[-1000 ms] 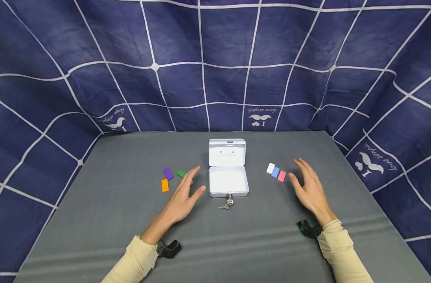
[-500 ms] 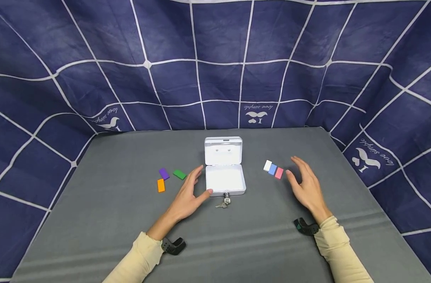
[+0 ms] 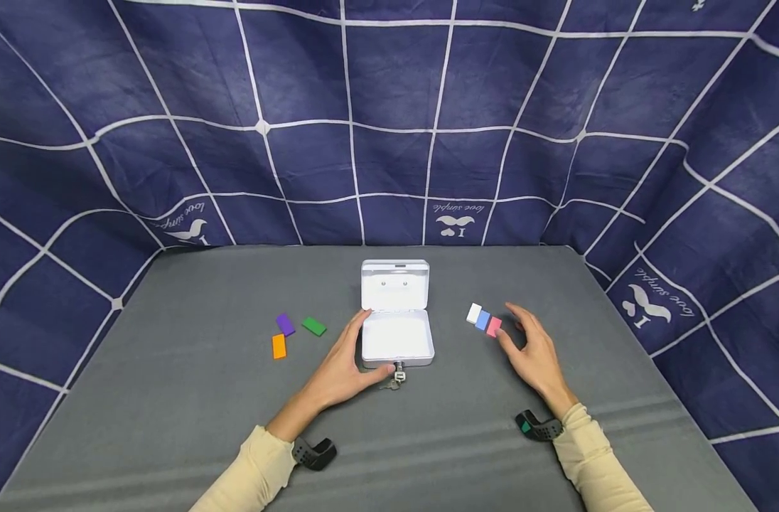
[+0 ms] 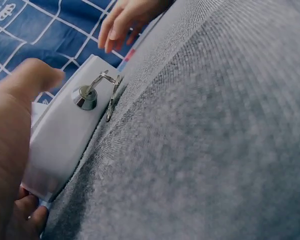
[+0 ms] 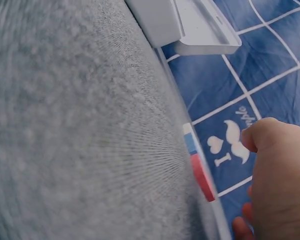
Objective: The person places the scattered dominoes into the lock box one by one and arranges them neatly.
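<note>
At the middle of the head view, I see the white box (image 3: 397,338) with its lid (image 3: 395,286) raised toward twelve o'clock. The left hand (image 3: 338,370) sits at the box's eight o'clock, thumb and fingers spread wide about the near left corner, gripping nothing. Three o'clock has a row: white block (image 3: 474,313), blue block (image 3: 482,319), pink block (image 3: 494,326). The right hand (image 3: 535,355) hangs beside the pink one, loosely parted, holding nothing. I judge a light pinch best, leaving the blue one undisturbed. Bare cloth (image 3: 450,338) gives room between row and box; the green block (image 3: 314,326), at nine o'clock, limits room leftward.

In the left wrist view, fingertips seem to touch the box's end at eight o'clock; I'd keep the raised thumb off the lock (image 4: 85,97) and keys (image 4: 112,97).

In the right wrist view, a gap shows between thumb and pink block, so I'd lower before pinching and steer around the box's corner at twelve o'clock.
</note>
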Demonstrator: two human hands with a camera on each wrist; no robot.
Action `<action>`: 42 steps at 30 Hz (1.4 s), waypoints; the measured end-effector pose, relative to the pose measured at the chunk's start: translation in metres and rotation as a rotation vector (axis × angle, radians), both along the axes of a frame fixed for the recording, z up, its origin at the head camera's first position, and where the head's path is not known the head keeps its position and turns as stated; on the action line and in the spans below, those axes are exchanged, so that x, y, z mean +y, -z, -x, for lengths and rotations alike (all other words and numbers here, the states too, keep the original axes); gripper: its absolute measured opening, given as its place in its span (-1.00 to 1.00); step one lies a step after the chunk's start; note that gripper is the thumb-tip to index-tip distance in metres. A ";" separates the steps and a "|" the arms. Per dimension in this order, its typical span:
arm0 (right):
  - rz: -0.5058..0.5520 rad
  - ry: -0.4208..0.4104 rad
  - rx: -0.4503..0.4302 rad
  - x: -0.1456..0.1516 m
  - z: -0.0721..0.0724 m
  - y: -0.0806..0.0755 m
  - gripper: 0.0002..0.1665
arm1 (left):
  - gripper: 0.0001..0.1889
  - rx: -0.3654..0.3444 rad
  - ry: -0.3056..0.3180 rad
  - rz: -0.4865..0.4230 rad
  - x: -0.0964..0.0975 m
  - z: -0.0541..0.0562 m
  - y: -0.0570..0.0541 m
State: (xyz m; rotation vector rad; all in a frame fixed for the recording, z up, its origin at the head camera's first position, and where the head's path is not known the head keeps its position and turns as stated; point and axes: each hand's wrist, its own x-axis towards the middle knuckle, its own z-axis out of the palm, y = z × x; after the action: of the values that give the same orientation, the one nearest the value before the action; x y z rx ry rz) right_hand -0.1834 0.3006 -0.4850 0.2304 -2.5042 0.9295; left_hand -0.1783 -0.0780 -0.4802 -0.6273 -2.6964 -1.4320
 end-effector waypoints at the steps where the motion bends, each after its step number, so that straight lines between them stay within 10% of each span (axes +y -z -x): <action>1: -0.002 -0.009 -0.004 0.000 0.000 0.001 -0.35 | 0.15 0.005 0.003 0.013 -0.001 -0.001 0.001; 32: -0.129 -0.094 0.001 0.000 0.004 0.012 -0.41 | 0.13 -0.022 -0.052 0.108 -0.003 -0.012 0.012; 42: -0.078 -0.065 0.025 -0.001 0.013 0.008 -0.47 | 0.12 0.005 -0.033 0.103 -0.005 0.004 0.001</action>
State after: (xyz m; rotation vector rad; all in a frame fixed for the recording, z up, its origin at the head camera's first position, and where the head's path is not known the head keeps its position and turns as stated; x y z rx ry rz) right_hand -0.1963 0.2994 -0.4925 0.3479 -2.5261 0.8489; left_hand -0.1823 -0.0833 -0.4813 -0.5877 -2.7777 -1.2892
